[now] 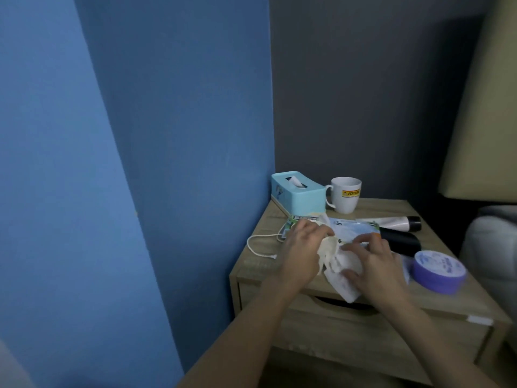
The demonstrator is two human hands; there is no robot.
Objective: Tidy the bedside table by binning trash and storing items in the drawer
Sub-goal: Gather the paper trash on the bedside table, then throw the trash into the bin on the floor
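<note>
Head view: crumpled tissues (145,271) are being bunched at the bedside table (260,266) front edge, left hand (300,249) and right hand (376,266) both clamped on them. Probably best if every loose scrap gets balled tight before binning. The mug (345,194) at the back edge reads JOTUN. The drawer (363,334) sits closed below.

Matt wood-grain bedside table (282,219), glossy mug (345,196)
</note>
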